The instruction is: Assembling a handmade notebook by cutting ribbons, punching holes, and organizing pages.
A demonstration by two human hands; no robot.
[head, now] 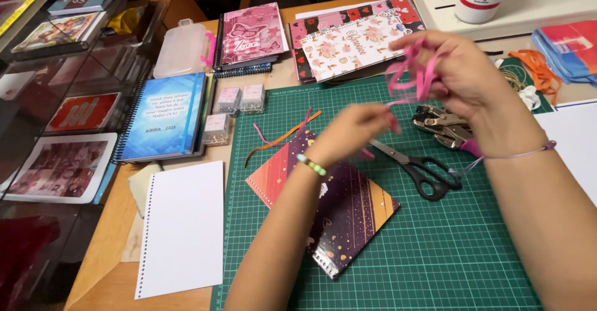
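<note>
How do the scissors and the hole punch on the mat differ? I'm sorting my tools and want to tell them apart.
The scissors have black loop handles; the hole punch is mostly bare metal with a pink grip end. The scissors lie in full view on the green mat; the punch is partly hidden under the right hand. The scissors are long and slim; the punch is stubbier. Both lie flat on the mat, side by side.

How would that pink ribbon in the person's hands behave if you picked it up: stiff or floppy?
Probably floppy: the pink ribbon hangs in loose loops from the right hand and trails toward the left hand. It looks thin and narrow, so likely very light. Lying flat on the green cutting mat, it would probably slide or bunch when pushed, not roll.
</note>
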